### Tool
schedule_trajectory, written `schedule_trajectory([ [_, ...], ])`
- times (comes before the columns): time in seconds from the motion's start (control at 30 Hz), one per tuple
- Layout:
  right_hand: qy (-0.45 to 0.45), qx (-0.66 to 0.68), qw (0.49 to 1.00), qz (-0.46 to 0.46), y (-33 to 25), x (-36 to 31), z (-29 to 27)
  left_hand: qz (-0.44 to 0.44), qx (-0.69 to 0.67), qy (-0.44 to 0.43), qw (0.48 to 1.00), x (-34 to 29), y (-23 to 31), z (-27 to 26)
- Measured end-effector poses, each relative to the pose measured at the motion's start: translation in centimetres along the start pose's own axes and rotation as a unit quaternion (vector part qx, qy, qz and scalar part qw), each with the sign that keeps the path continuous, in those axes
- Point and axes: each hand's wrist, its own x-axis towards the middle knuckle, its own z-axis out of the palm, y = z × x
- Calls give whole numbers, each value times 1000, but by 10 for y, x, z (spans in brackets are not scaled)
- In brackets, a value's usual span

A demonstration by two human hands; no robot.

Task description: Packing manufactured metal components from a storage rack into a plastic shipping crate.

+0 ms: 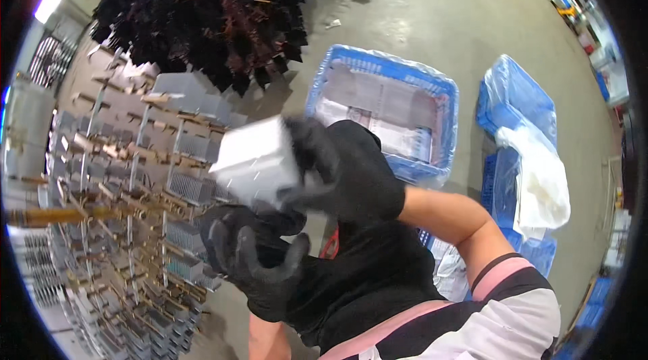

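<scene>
A light grey, box-shaped part [260, 164] with a bright top face and short slits along its side is in my right hand [347, 171]. That black-gloved hand grips it from its right side, fingers and thumb bent round the edge. Just below the part is my left hand [260, 252], also in a black glove, its fingers curled but apart. Nothing shows between them, and whether a fingertip touches the part's underside is hard to tell. The part and both gloves are slightly blurred.
To the left stands a rack [138, 191] with many prongs, carrying similar grey parts. Dark metal pieces [209, 15] hang in a dense cluster at the top. A blue crate [452, 123] lined with plastic stands ahead; more blue crates [520, 93] and a white plastic bag [543, 184] are at right.
</scene>
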Motion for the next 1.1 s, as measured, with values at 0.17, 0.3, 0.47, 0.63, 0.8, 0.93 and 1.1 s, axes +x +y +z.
schedule_trajectory([
  [0.17, 157, -266, 950, -35, 94, 19, -115, -95, 73, -40, 992, -4, -45, 9],
  [0.3, 140, -470, 872, -15, 248, 25, -181, -147, 138, -63, 977, -28, -74, 20],
  [0.47, 48, -552, 825, 116, 342, 54, -204, -165, 115, -133, 971, -24, -82, 31],
  [0.63, 42, -549, 819, 160, 382, 103, -194, -107, 186, -157, 964, -22, -90, 38],
  [0.8, 49, -545, 825, 142, 403, 116, -196, -131, 175, -174, 960, -26, -92, 42],
  [0.93, 21, -539, 833, 121, 405, 107, -199, -162, 175, -197, 951, -26, -92, 40],
  [1.1, 62, -558, 826, 42, 416, 105, -200, -141, 177, -204, 953, -15, -87, 45],
])
